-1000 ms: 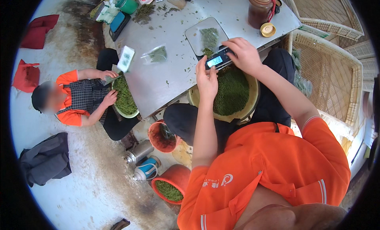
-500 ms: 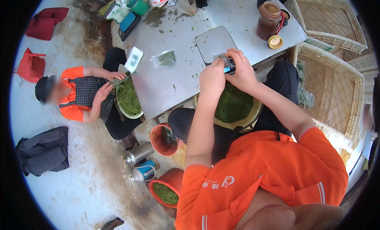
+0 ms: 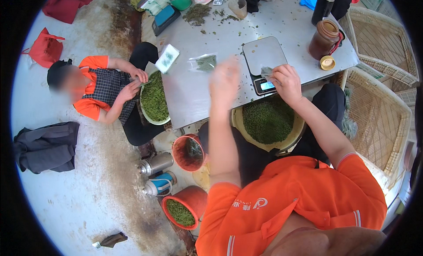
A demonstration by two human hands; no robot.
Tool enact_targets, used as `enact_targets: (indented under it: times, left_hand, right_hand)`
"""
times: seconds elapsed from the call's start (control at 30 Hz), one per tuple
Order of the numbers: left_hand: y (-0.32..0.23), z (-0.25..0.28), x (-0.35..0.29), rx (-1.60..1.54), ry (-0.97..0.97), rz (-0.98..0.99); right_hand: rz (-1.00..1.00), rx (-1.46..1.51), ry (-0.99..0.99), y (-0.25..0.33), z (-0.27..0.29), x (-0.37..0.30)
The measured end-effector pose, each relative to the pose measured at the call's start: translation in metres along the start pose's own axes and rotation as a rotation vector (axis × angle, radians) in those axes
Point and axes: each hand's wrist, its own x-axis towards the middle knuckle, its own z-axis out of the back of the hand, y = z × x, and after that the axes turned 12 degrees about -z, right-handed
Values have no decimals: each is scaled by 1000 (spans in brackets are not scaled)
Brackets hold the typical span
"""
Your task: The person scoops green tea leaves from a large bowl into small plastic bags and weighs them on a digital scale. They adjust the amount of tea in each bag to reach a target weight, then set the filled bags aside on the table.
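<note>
A small clear plastic bag (image 3: 266,71) is pinched in the fingers of my right hand (image 3: 287,83), over the near end of a digital scale (image 3: 264,53) whose display is lit. My left hand (image 3: 224,82) is raised above the metal table (image 3: 198,97), smeared by motion, so its fingers do not show clearly. Just beyond it lies a flat clear bag (image 3: 205,63) with green dried leaves inside. Below the table edge, between my knees, sits a wide round basin (image 3: 238,124) full of small green leaves (image 3: 269,121).
A brown jar (image 3: 324,39) and its gold lid (image 3: 327,62) stand at the table's right. At left, a person (image 3: 99,86) handles something over another leaf-filled basin (image 3: 164,121). Red buckets (image 3: 200,203) and flasks (image 3: 159,163) crowd the floor. Woven trays (image 3: 379,119) lie at right.
My hands, together over the scale half a second ago, have parted. The left has moved away leftward, while the right keeps the small bag at the scale. The view has shifted slightly.
</note>
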Motion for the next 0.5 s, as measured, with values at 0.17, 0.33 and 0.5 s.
enact_targets:
  times: [0.17, 0.33, 0.5]
  left_hand:
    - [214, 79, 48, 512, -250, 26]
    - [165, 73, 77, 220, -47, -84]
    - [36, -4, 18, -37, -245, -119]
  right_hand:
    - [84, -22, 45, 22, -1, -1]
    - [-33, 46, 59, -1, 18, -6]
    - [-42, 114, 3, -5, 81, -11]
